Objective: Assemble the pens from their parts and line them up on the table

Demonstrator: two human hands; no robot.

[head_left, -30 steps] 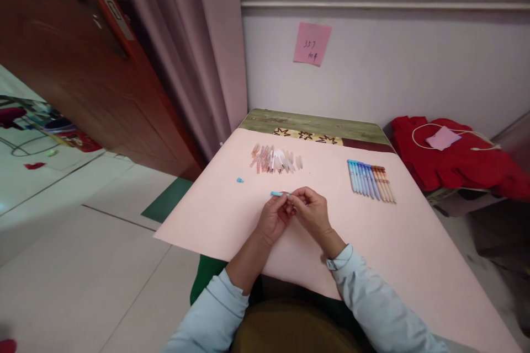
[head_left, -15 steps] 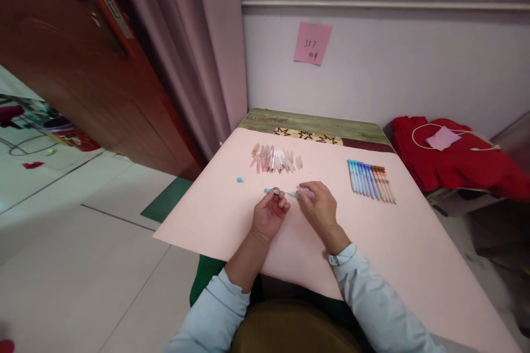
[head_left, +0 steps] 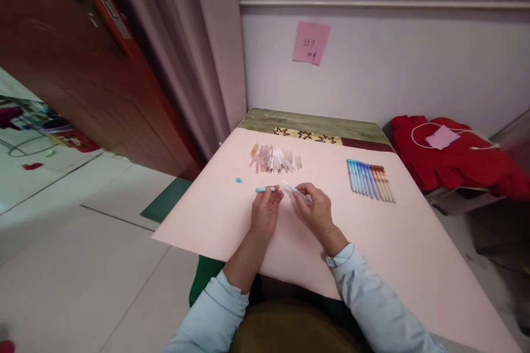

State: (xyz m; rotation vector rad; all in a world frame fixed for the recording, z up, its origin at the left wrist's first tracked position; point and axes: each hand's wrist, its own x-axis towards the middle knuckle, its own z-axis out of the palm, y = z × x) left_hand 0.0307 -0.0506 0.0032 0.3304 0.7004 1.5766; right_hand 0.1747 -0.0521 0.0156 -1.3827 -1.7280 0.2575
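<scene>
Over the paper-covered table (head_left: 199,198), my left hand (head_left: 265,212) grips a short, bright blue pen part (head_left: 260,190) between thumb and fingers. Beside it on the right, my right hand (head_left: 317,207) pinches a slim pale blue pen barrel (head_left: 296,190) with a whitish end pointing to the upper left. A gap separates the two pieces. Left of my hands, a small blue cap-like piece (head_left: 239,180) lies on the paper. Just beyond them is a loose cluster of pinkish and clear pen parts (head_left: 265,159).
Blue, violet and brown pens (head_left: 364,179) form a neat row on the right of the table. A red cloth (head_left: 414,160) with a white cord lies past the table's right side. A pink note (head_left: 311,43) is on the wall; a reddish door (head_left: 103,83) stands left.
My hands have drawn slightly apart. The blue part in my left hand has shifted left, and the barrel in my right hand now tilts more, its whitish end raised and clear of the other piece.
</scene>
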